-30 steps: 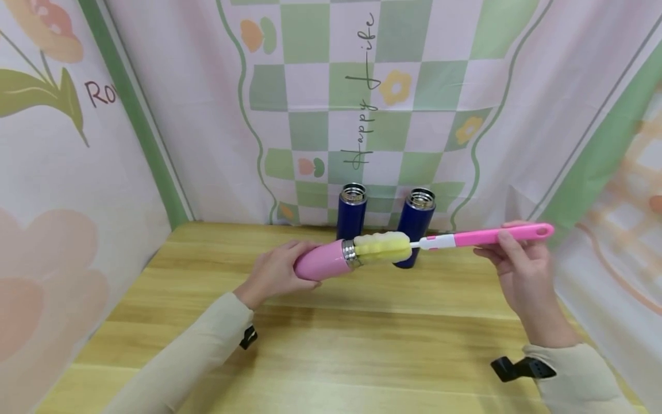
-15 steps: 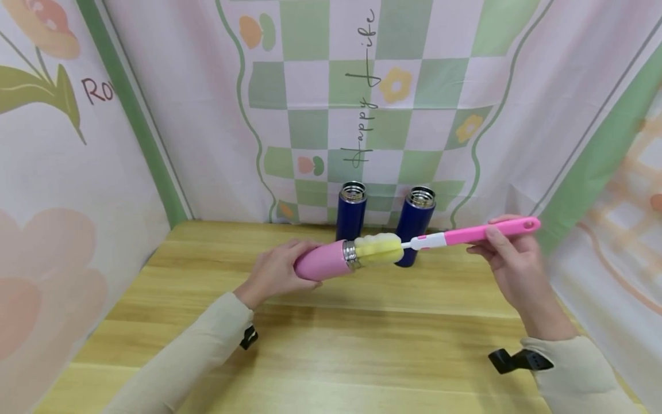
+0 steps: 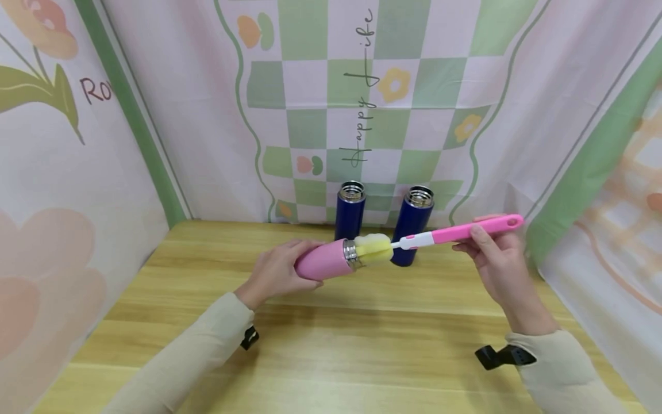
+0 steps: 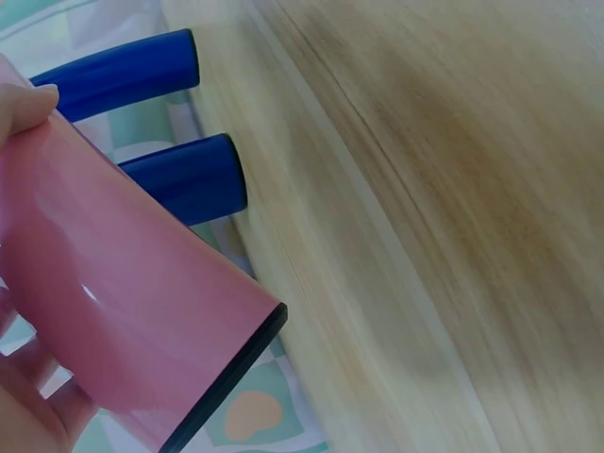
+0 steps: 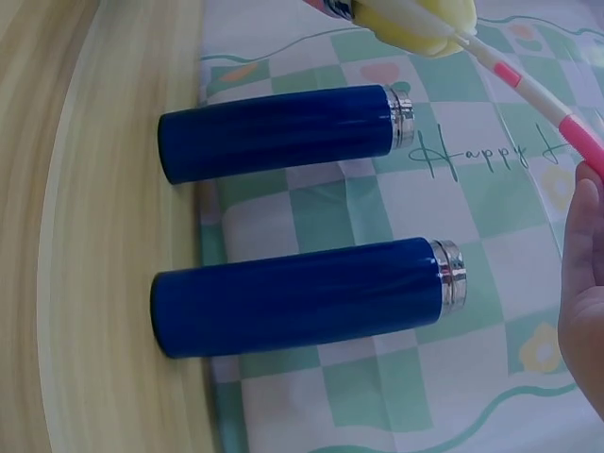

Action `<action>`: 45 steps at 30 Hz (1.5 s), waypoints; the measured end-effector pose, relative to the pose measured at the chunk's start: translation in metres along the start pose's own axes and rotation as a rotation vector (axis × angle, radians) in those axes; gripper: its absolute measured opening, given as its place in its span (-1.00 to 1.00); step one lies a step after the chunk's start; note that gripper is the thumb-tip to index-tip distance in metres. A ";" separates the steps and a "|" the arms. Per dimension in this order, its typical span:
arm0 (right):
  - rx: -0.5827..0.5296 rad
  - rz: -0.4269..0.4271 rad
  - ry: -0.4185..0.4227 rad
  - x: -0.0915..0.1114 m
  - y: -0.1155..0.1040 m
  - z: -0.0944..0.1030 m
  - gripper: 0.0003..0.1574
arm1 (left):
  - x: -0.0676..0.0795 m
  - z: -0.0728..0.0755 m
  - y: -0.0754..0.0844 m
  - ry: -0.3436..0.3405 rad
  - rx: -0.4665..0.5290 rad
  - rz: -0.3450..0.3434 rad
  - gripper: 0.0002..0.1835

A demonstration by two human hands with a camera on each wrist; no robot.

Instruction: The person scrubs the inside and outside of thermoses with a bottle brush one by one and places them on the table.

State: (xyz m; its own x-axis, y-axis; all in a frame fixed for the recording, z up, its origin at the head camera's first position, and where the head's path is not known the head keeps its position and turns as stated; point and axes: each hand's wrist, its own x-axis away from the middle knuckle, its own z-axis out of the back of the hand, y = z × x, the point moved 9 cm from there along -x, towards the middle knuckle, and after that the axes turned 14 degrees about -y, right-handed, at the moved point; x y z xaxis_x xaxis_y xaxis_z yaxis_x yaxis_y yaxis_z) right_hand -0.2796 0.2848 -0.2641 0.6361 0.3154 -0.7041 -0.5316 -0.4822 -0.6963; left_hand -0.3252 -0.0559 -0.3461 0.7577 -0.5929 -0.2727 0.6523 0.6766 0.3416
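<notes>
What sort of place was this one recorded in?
Probably a fabric-walled booth set up for recording, though the wider room isn't shown. Printed cloth hangs on three sides of the wooden table, and a black device sits at the right sleeve.

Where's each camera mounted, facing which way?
Head: on the head, facing forward, down at pink bottle and brush; shows left hand, right hand, sleeves.
Left wrist: on that wrist, facing pink bottle, table; part of left hand.
Right wrist: on that wrist, facing blue bottles; part of right hand.
Both wrist views show blue bottles.
</notes>
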 end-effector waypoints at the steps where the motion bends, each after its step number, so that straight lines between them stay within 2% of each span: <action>1: -0.004 -0.001 -0.004 -0.001 0.001 -0.002 -0.81 | 0.000 0.000 0.000 0.002 0.000 0.000 -0.22; 3: -0.028 0.001 -0.006 -0.001 0.004 -0.005 -0.81 | -0.001 0.000 0.001 0.006 -0.002 -0.003 -0.22; 10: 0.045 -0.014 0.048 -0.002 0.012 -0.010 -0.81 | -0.004 0.000 0.004 0.010 -0.010 -0.009 -0.21; 19: 0.063 -0.052 0.022 -0.002 0.025 -0.016 -0.82 | -0.004 0.001 0.008 0.016 -0.026 -0.035 -0.22; 24: 0.076 -0.053 0.044 0.000 0.033 -0.018 -0.82 | -0.007 0.001 0.012 0.031 -0.052 -0.045 -0.22; 27: 0.161 -0.109 0.025 0.001 0.043 -0.024 -0.82 | -0.012 0.000 0.017 0.022 -0.079 -0.051 -0.20; 31: 0.270 -0.205 -0.006 0.002 0.062 -0.037 -0.82 | -0.020 -0.003 0.029 -0.024 -0.060 -0.078 -0.18; 35: 0.276 -0.217 0.045 0.001 0.069 -0.038 -0.82 | -0.024 -0.002 0.035 -0.049 -0.031 -0.078 -0.17; 45: 0.287 -0.254 0.105 0.003 0.074 -0.031 -0.84 | -0.024 -0.001 0.033 -0.042 -0.054 -0.071 -0.17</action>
State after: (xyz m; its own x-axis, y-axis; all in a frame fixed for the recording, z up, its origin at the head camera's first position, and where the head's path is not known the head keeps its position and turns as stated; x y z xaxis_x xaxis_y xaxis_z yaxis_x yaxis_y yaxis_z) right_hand -0.2996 0.2250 -0.3132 0.8132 0.3032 -0.4968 -0.4753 -0.1466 -0.8675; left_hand -0.3216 -0.0192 -0.3298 0.7085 -0.6576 -0.2559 0.7056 0.6539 0.2731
